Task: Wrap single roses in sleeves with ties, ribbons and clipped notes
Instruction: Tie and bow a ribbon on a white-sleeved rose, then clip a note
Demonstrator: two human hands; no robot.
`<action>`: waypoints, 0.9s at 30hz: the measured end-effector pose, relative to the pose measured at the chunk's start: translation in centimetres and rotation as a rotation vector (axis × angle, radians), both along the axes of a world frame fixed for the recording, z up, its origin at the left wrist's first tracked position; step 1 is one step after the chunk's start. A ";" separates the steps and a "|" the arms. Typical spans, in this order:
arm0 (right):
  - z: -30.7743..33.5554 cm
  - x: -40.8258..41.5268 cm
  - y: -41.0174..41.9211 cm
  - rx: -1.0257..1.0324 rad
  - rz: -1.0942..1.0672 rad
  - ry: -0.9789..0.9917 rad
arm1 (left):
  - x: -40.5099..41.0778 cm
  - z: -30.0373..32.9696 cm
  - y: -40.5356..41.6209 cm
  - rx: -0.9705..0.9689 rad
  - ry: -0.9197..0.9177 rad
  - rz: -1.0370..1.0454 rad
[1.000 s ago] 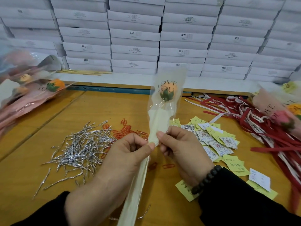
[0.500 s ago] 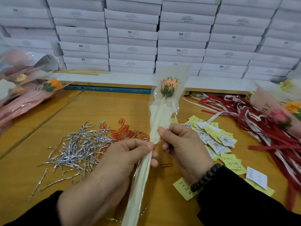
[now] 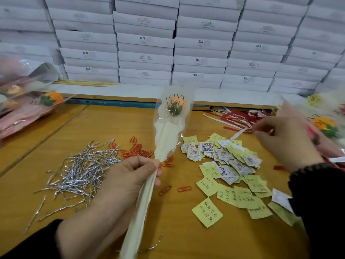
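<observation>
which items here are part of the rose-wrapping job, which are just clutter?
Job: sleeved rose in left hand; ribbons at right hand; silver ties; paper clips; notes.
Lying about: white boxes; wooden sticks.

Single head cam, wide-angle, looks fwd and down over the wooden table [image 3: 56, 139]. Close to both forearms at bottom edge. Stacked white boxes [image 3: 145, 43] fill the far bkgd.

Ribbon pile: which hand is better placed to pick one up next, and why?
Right. The right hand is already at the ribbon pile, fingers pinching a white strip, while the left hand grips the sleeved rose.
</observation>
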State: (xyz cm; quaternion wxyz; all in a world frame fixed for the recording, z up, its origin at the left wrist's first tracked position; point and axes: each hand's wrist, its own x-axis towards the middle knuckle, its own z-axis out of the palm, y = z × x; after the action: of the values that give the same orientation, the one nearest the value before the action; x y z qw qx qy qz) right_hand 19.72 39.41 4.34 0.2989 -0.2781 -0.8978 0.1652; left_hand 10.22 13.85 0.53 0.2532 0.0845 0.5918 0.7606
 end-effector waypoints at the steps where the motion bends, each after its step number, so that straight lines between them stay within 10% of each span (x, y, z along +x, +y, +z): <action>1: -0.3 0.6 1.3 0.075 -0.090 -0.016 | -0.1 0.0 0.0 -0.005 -0.006 0.005; 13: -4.0 2.6 6.5 0.194 -0.470 -0.391 | -0.4 -0.1 -0.1 -0.039 -0.010 0.009; 19: -3.7 2.5 6.5 0.200 -0.358 -0.097 | -0.3 -0.1 -0.1 -0.040 -0.001 0.015; 27: 0.4 0.8 2.2 -0.458 0.070 0.589 | -0.7 -0.4 -0.2 -0.011 0.004 0.015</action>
State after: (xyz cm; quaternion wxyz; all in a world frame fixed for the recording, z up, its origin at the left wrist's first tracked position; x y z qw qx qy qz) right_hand 20.57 41.63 4.77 0.4686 -0.2474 -0.7221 0.4447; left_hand 9.50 13.67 0.14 0.2468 0.0803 0.5973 0.7589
